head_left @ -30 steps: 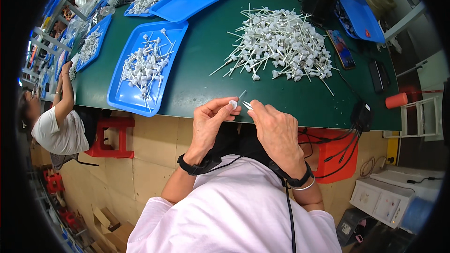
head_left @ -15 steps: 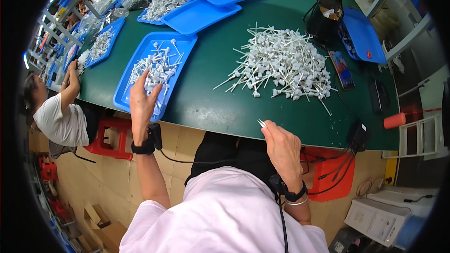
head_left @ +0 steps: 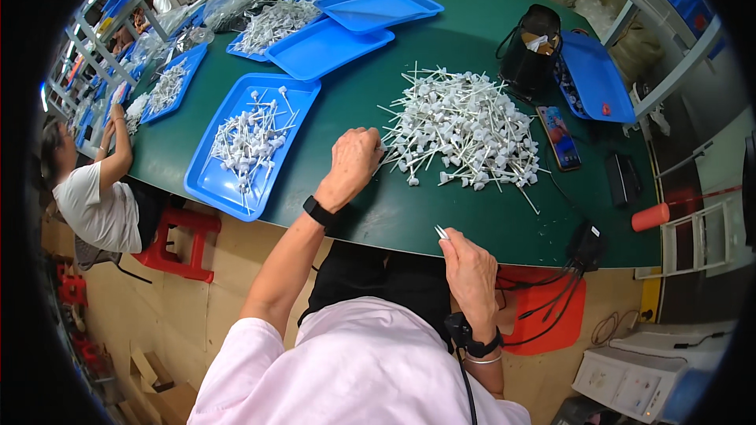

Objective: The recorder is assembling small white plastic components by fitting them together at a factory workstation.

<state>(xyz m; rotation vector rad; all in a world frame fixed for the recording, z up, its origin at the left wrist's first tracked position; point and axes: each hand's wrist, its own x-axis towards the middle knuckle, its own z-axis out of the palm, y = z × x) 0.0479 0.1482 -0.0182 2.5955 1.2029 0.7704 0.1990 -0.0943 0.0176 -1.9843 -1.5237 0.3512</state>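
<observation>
Now | left hand (head_left: 356, 159) has crossed from blue tray (head_left: 206, 182) to white stick pile (head_left: 465, 127), fingers curled closed at its edge; right hand (head_left: 469, 269) pinches small white piece (head_left: 441, 232) over worktop (head_left: 409, 212) edge

Bright, even light is coming from overhead, and soft shadows sit under the stools near the floor. The green table (head_left: 472, 212) bows hard toward the rim (fisheye, black corners all round). The centre is sharp; far left shelves smear and glare white. No motion blur.
</observation>
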